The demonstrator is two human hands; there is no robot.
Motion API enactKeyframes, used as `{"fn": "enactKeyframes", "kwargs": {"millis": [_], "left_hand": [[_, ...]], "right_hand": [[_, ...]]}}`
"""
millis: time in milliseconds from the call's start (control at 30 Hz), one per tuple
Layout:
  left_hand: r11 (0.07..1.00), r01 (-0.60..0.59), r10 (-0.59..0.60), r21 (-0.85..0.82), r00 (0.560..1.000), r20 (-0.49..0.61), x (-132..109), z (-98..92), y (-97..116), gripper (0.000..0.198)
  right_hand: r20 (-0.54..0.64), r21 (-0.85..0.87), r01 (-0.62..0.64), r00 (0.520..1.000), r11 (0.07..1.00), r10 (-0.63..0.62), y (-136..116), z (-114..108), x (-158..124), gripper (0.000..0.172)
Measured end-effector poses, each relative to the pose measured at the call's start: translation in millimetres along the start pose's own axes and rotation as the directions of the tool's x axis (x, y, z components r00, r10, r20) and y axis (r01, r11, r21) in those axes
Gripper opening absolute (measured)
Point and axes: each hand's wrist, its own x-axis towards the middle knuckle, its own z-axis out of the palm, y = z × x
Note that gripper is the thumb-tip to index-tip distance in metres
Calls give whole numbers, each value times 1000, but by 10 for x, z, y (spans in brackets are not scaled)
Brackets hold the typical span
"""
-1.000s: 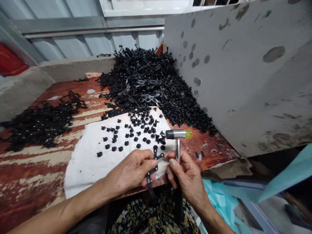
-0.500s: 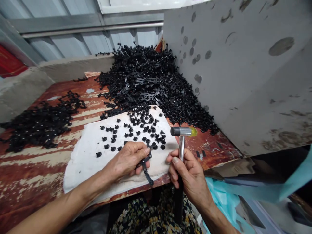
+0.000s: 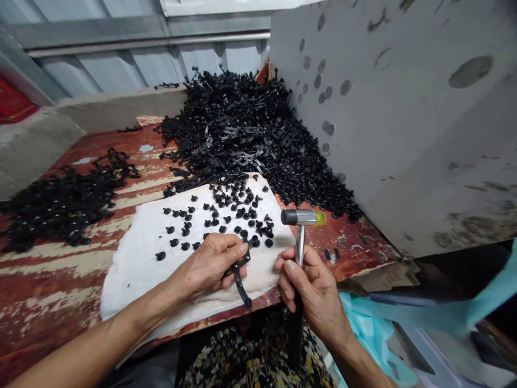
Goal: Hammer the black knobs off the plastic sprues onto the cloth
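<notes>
Between thumb and fingers, my left hand (image 3: 216,258) grips a black jointed linkage (image 3: 242,285), its lower arm hanging down past the fingertips. A hammer (image 3: 300,218) stands upright in my right hand (image 3: 309,277), with a black face on the left, a yellow one on the right and a shiny metal neck. My fingers wrap round its lower neck and dark handle. Several small black round pieces with short stems (image 3: 228,220) lie scattered on a white cloth (image 3: 133,280) just beyond my left hand.
A tall heap of black linkages and round pieces (image 3: 242,129) covers the back of the worn red table (image 3: 24,302). Another pile of black linkages (image 3: 60,205) lies at left. A grey spotted panel (image 3: 383,134) rises on the right, with turquoise plastic (image 3: 367,328) below it.
The view has shifted very slightly. Both hands keep their hold on the linkage and the hammer, and the pieces on the cloth lie as before.
</notes>
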Motion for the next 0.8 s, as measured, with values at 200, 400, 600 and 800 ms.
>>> {"fn": "enactKeyframes", "kwargs": {"millis": [200, 400, 600, 800], "left_hand": [[1000, 22, -22, -3, 1000, -3, -1, -3, 6, 45], [1000, 20, -20, 5, 1000, -1, 5, -8, 2, 47], [999, 36, -36, -22, 999, -17, -10, 8, 21, 49], [1000, 23, -23, -12, 1000, -14, -16, 24, 43, 51]], "right_hand": [[15, 13, 2, 1000, 1000, -2, 10, -4, -5, 26], [15, 3, -3, 1000, 1000, 3, -4, -5, 0, 26], [10, 11, -9, 1000, 1000, 9, -14, 1, 0, 26], [7, 1, -21, 1000, 1000, 21, -30, 0, -1, 25]]}}
